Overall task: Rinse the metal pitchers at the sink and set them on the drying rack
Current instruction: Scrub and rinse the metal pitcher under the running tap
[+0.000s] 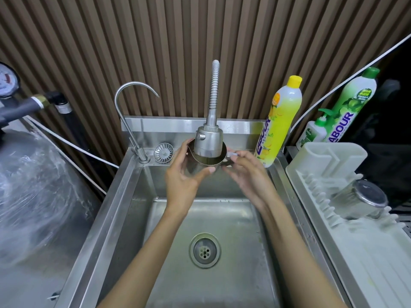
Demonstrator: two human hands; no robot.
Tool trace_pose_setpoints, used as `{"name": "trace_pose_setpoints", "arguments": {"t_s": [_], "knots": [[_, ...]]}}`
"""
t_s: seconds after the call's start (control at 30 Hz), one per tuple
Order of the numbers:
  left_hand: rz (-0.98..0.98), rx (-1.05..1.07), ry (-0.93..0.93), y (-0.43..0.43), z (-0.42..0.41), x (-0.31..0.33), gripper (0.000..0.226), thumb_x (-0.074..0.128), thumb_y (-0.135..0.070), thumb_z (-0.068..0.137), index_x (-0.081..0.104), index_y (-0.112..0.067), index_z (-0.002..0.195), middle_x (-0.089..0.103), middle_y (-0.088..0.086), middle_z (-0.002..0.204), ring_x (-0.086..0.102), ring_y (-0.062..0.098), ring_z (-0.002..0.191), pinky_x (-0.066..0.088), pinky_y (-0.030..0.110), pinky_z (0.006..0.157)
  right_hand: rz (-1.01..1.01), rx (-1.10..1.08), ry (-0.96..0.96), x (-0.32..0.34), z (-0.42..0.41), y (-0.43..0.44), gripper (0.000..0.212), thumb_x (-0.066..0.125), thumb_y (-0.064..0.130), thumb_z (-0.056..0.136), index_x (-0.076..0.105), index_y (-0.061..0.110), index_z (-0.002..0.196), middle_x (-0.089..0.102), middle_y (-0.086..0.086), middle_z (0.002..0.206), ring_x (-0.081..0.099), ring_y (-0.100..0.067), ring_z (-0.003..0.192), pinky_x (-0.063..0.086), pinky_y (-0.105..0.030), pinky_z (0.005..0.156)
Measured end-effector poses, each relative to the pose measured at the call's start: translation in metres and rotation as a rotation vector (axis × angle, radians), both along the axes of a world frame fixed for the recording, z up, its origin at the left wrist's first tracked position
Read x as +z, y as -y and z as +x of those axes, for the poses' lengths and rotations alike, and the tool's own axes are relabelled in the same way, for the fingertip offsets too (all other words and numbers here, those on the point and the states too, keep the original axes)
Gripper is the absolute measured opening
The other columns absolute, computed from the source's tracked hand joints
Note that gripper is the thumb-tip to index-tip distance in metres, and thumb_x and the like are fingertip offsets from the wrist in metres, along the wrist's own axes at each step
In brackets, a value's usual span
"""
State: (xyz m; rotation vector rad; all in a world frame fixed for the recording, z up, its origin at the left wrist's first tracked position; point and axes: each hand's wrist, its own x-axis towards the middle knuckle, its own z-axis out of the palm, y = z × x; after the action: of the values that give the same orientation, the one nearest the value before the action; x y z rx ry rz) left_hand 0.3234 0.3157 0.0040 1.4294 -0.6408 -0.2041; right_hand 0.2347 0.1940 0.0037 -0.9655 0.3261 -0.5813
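A small metal pitcher [205, 164] is held upright over the steel sink [124, 196], right under the spray head of the flexible faucet [209, 141]. My left hand [184, 174] wraps around the pitcher's body from the left, thumb across its front. My right hand [246, 172] pinches the pitcher's handle on the right side. The spray head hides most of the pitcher's opening, and I cannot tell whether water runs. A second metal pitcher [362, 201] lies on its side on the white drying rack [322, 218] to the right.
A thin gooseneck tap [126, 103] and a loose strainer [164, 152] sit at the sink's back left. A yellow dish-soap bottle [280, 123], a green one [349, 107] and a small pump bottle [313, 132] stand at the back right. The sink drain [204, 250] is uncovered.
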Motion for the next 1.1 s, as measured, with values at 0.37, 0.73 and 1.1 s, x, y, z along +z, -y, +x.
{"name": "trace_pose_setpoints", "arguments": {"t_s": [0.37, 0.73, 1.1], "knots": [[0.35, 0.201, 0.151, -0.028, -0.008, 0.014, 0.068, 0.086, -0.036, 0.054, 0.064, -0.02, 0.116, 0.064, -0.002, 0.106, 0.062, 0.01, 0.095, 0.047, 0.012, 0.084, -0.033, 0.067, -0.246, -0.019, -0.008, -0.018, 0.021, 0.059, 0.014, 0.085, 0.056, 0.001, 0.101, 0.068, -0.019, 0.102, 0.072, -0.026, 0.08, 0.06, -0.039, 0.064], [0.239, -0.416, -0.289, -0.024, 0.005, -0.017, 0.031, 0.076, -0.014, 0.074, 0.068, -0.02, 0.103, 0.073, -0.006, 0.103, 0.065, 0.005, 0.099, 0.046, 0.011, 0.084, -0.735, -0.302, -0.609, 0.027, -0.036, -0.017, 0.02, 0.073, 0.029, 0.072, 0.058, 0.024, 0.059, 0.072, 0.006, 0.078, 0.068, -0.021, 0.073, 0.058, -0.046, 0.067], [-0.047, -0.072, -0.04, -0.002, 0.004, -0.001, 0.07, 0.078, 0.003, 0.065, 0.051, -0.037, 0.116, 0.057, -0.02, 0.122, 0.05, -0.003, 0.12, 0.037, 0.018, 0.105, -0.143, -0.068, -0.028, 0.016, -0.002, 0.001, 0.025, 0.048, -0.004, 0.088, 0.047, 0.012, 0.069, 0.072, -0.001, 0.104, 0.066, -0.016, 0.093, 0.052, -0.032, 0.091]]}}
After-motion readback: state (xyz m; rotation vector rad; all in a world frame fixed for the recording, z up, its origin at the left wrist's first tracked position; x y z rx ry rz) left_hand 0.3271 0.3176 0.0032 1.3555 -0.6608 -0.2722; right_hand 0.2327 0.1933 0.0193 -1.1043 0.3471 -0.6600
